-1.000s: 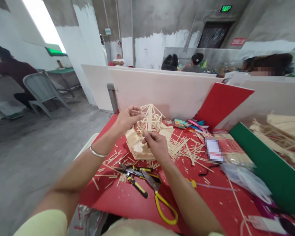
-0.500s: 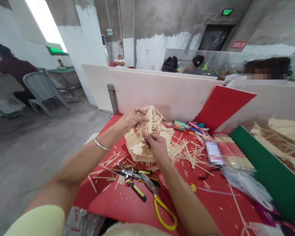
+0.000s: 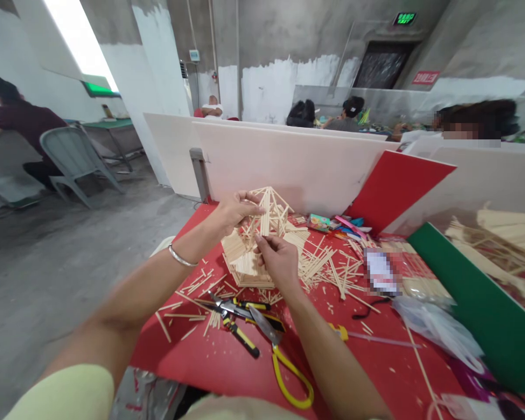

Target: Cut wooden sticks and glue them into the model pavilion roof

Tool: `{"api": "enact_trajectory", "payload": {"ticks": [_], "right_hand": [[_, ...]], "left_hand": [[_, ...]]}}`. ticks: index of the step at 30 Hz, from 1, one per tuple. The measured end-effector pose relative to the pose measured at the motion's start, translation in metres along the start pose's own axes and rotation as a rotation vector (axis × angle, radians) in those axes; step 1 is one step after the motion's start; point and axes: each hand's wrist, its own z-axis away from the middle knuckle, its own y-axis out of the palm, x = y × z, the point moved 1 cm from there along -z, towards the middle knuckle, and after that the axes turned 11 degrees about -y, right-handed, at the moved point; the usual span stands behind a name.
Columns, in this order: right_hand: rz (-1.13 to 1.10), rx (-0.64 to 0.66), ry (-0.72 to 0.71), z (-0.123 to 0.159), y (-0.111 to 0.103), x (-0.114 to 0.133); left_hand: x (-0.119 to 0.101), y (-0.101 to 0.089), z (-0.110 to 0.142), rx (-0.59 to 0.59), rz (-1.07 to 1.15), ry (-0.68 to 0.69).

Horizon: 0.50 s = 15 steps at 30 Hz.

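Note:
A small house-like model [image 3: 250,271] built of pale wooden sticks stands on the red table, with an open frame roof rising to a point. My left hand [image 3: 240,210] is at the upper left of the frame, thumb and forefinger closed at the top of a narrow strip of wooden sticks [image 3: 266,221]. Lower down, my right hand [image 3: 281,259] pinches the bottom end of that strip in front of the model. The strip stands nearly upright between the two hands. Fingers cover part of the frame, so the exact contact is hard to see.
Pliers [image 3: 236,329] and yellow-handled scissors [image 3: 284,367] lie nearest me. Loose sticks [image 3: 332,265] scatter around the model. At right are a plastic bag [image 3: 437,326] and a green board [image 3: 472,315]. White panels [image 3: 289,163] stand behind; other people sit beyond.
My left hand has shifted slightly right and closer to the stick strip since one second ago. My right hand keeps its pinch low on the strip. The view has tilted a little.

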Motion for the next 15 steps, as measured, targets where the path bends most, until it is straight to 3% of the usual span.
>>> {"api": "enact_trajectory", "payload": {"ticks": [15], "right_hand": [[0.393, -0.012, -0.320, 0.0025, -0.0080, 0.0014]], "left_hand": [[0.0056, -0.0002, -0.0021, -0.012, 0.031, 0.022]]}}
